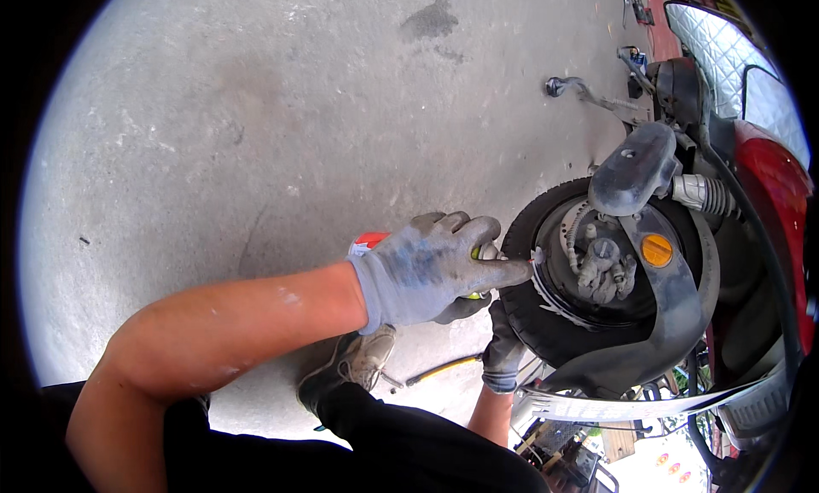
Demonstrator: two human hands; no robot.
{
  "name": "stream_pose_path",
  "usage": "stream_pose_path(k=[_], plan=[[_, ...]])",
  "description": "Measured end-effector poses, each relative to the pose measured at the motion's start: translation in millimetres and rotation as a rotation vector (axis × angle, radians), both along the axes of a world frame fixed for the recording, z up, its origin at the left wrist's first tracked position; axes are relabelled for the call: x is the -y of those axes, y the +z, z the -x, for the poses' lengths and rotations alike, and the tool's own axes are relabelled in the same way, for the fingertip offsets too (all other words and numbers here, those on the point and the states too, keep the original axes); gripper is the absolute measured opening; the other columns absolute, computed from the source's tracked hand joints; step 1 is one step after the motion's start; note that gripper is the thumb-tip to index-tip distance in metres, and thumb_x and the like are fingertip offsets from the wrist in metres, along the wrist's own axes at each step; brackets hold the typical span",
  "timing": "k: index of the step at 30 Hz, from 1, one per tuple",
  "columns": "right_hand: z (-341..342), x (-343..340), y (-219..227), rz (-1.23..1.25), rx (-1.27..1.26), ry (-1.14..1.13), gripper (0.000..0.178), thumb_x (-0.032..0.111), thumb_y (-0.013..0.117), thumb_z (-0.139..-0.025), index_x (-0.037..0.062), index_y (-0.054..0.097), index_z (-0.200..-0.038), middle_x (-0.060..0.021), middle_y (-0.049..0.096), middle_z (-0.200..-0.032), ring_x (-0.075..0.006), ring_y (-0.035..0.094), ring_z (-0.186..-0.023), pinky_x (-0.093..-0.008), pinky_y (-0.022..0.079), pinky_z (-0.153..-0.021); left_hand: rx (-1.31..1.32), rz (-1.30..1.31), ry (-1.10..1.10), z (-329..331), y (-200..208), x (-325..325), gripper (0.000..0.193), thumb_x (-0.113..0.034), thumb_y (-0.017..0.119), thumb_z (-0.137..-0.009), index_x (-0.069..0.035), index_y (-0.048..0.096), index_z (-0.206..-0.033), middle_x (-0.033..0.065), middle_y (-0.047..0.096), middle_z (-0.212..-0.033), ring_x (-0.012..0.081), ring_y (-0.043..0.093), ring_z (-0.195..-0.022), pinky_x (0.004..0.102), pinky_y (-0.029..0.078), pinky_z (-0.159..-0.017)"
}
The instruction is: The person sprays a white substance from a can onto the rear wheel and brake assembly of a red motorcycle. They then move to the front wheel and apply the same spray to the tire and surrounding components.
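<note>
My left hand (444,258), in a stained grey glove, is closed around a spray can. The can's red and white end (368,241) shows beyond the wrist side, and bits of yellow-green show between the fingers. Its front end points at the scooter wheel, one finger stretched over it near the rim (546,275). White residue lies along the rim's lower left edge. My right hand (503,352), in a dark grey glove, grips the black tyre (533,322) from below; its fingertips are partly hidden behind the tread.
A grey cover (636,169), a yellow-orange cap (657,250) and a curved arm (678,314) sit over the wheel. The scooter's red body (772,182) rises at the right. A yellow-and-black tool (444,369) lies on the concrete floor (213,152) near my shoe (371,356).
</note>
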State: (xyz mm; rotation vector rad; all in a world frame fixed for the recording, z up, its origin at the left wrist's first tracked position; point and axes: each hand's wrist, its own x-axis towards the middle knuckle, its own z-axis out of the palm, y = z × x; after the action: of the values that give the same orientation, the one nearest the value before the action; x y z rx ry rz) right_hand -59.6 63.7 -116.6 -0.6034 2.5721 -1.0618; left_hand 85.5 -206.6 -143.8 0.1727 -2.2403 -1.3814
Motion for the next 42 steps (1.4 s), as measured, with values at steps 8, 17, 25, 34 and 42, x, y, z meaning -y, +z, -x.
stream_pose_path(k=[8, 17, 25, 34, 42], plan=[[-1.7, -33.2, 44.1, -0.041, -0.382, 0.159, 0.049, 0.001, 0.069, -0.093, -0.0074, 0.053, -0.139, -0.0191, 0.067, -0.125, -0.0294, 0.068, -0.109, -0.0385, 0.059, -0.085, 0.020, 0.020, -0.006, -7.5, -9.8, 1.8, 0.061, -0.030, 0.082, -0.081, -0.037, 0.061, -0.137, 0.0138, 0.055, -0.124, 0.0314, 0.064, -0.105, 0.0467, 0.054, -0.093], [7.5, -29.0, -11.3, -0.089, 0.141, -0.042, 0.044, 0.003, 0.071, -0.095, 0.0000, 0.061, -0.137, -0.0120, 0.065, -0.133, -0.0202, 0.064, -0.114, -0.0334, 0.056, -0.095, -0.037, -0.010, 0.025, -1.8, -8.2, -1.9, 0.059, -0.029, 0.082, -0.081, -0.037, 0.062, -0.136, 0.0139, 0.056, -0.124, 0.0326, 0.064, -0.106, 0.0446, 0.056, -0.089], [10.0, -32.8, 24.1, -0.167, -0.288, 0.271, 0.034, 0.004, 0.067, -0.093, -0.0026, 0.067, -0.126, -0.0155, 0.069, -0.125, -0.0266, 0.069, -0.108, -0.0393, 0.058, -0.091, -0.037, 0.052, 0.059, -4.2, -7.9, -1.5, 0.057, -0.029, 0.080, -0.084, -0.037, 0.062, -0.136, 0.0143, 0.057, -0.122, 0.0324, 0.065, -0.103, 0.0462, 0.055, -0.090], [9.5, -57.4, -11.2, 0.007, 0.442, -0.129, 0.045, 0.012, 0.059, -0.101, -0.0007, 0.054, -0.144, -0.0199, 0.058, -0.144, -0.0302, 0.065, -0.123, -0.0444, 0.058, -0.093, -0.052, 0.004, 0.025, -1.1, -7.6, -2.9, 0.063, -0.027, 0.082, -0.080, -0.037, 0.061, -0.138, 0.0135, 0.056, -0.122, 0.0311, 0.065, -0.102, 0.0461, 0.056, -0.089], [-0.8, -18.7, 16.7, -0.006, 0.146, 0.185, 0.039, 0.017, 0.055, -0.106, -0.0045, 0.058, -0.138, -0.0169, 0.064, -0.135, -0.0298, 0.068, -0.116, -0.0386, 0.061, -0.086, -0.029, 0.044, 0.040, -5.6, -5.6, 2.0, 0.063, -0.027, 0.082, -0.079, -0.037, 0.061, -0.137, 0.0132, 0.055, -0.124, 0.0318, 0.064, -0.105, 0.0443, 0.055, -0.091]])
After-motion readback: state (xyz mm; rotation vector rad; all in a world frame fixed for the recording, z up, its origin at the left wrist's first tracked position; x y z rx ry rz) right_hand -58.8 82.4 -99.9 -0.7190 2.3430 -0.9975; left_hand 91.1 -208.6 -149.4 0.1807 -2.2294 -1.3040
